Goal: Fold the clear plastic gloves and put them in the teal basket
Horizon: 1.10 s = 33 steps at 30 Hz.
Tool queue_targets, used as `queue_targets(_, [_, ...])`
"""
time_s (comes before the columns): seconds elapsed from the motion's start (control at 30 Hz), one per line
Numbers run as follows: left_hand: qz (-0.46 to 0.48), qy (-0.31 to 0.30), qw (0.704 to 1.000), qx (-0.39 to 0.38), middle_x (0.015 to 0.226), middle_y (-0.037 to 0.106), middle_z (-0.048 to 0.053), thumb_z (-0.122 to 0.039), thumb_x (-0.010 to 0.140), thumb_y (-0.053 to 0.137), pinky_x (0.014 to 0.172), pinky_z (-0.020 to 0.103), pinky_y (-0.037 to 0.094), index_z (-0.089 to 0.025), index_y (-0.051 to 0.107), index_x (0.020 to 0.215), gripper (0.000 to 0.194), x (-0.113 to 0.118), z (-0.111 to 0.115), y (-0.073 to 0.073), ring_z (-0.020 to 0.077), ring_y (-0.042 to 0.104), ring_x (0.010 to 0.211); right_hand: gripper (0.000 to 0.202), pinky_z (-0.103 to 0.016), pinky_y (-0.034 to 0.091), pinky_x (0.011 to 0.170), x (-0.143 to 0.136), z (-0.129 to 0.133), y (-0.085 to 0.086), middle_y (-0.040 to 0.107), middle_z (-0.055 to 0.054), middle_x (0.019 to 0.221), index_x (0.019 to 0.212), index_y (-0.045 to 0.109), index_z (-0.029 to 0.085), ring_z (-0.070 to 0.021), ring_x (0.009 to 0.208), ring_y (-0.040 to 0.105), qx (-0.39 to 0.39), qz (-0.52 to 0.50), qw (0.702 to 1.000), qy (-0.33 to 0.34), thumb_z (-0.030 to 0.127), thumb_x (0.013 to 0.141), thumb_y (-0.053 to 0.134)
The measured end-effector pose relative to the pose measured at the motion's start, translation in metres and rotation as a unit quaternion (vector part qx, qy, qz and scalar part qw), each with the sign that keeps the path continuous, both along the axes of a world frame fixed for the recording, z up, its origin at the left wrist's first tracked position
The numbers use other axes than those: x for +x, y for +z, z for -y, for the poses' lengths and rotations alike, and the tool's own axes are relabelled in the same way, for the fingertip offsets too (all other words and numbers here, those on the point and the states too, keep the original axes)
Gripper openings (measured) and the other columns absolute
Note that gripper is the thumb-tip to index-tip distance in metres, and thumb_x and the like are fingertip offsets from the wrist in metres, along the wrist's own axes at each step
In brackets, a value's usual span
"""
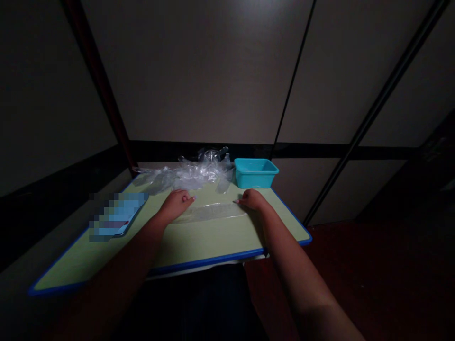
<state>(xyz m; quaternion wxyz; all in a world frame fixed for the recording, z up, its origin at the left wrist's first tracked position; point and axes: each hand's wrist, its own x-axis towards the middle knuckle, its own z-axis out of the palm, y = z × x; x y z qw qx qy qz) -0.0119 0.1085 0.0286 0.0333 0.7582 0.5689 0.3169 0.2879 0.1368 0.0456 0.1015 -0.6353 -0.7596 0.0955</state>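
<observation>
A long, flat piece of clear plastic (pixel 213 211), which looks like a bag or sleeve, lies across the table between my hands. My left hand (pixel 177 204) is closed at its left end, fingers curled and thumb pointing inward along the upper edge. At the other end, my right hand (pixel 251 199) is closed in a similar pinch on the upper edge. Behind them, a loose heap of crumpled clear plastic bags (pixel 202 170) spreads along the back of the table. A turquoise plastic basin (pixel 256 179) stands just beyond my right hand.
The yellow-green table (pixel 213 241) has a blue rim. On its left side lies a flat bluish item (pixel 122 213), partly blurred out. Pale cabinet panels (pixel 206 71) with dark strips rise right behind the table. Dark red floor (pixel 341 265) shows on the right.
</observation>
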Motion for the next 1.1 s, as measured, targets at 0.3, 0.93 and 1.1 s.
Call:
queue_targets(0.3, [-0.037, -0.098, 0.994, -0.017, 0.084, 0.058, 0.002, -0.041, 0.069, 0.066, 0.080, 0.030, 0.036, -0.021, 0.061, 0.078, 0.023, 0.009, 0.002, -0.011, 0.0201, 0.048, 0.087, 0.036, -0.022, 0.032, 0.053, -0.002, 0.005, 0.004, 0.068, -0.010, 0.084, 0.087, 0.068, 0.012, -0.0149, 0.069, 0.057, -0.034, 0.005, 0.999, 0.031, 0.045, 0.073, 0.065])
queue_targets(0.93, [-0.048, -0.093, 0.993, -0.058, 0.082, 0.055, 0.003, -0.040, 0.072, 0.060, 0.081, 0.031, 0.035, -0.020, 0.055, 0.065, 0.022, 0.016, 0.004, -0.010, 0.0208, 0.046, 0.088, 0.026, -0.022, 0.031, 0.055, -0.005, 0.002, 0.002, 0.069, -0.009, 0.084, 0.087, 0.068, 0.011, -0.0134, 0.068, 0.055, -0.002, -0.020, 0.999, 0.033, 0.035, 0.079, 0.061])
queue_targets(1.1, [-0.040, -0.084, 0.995, -0.047, 0.082, 0.055, 0.004, -0.042, 0.072, 0.060, 0.081, 0.031, 0.036, -0.020, 0.055, 0.067, 0.023, 0.015, 0.004, -0.010, 0.0214, 0.045, 0.088, 0.040, -0.024, 0.029, 0.054, -0.004, 0.000, 0.002, 0.069, -0.013, 0.082, 0.085, 0.071, 0.009, -0.0138, 0.065, 0.055, 0.009, -0.022, 1.000, -0.010, 0.035, 0.091, 0.040])
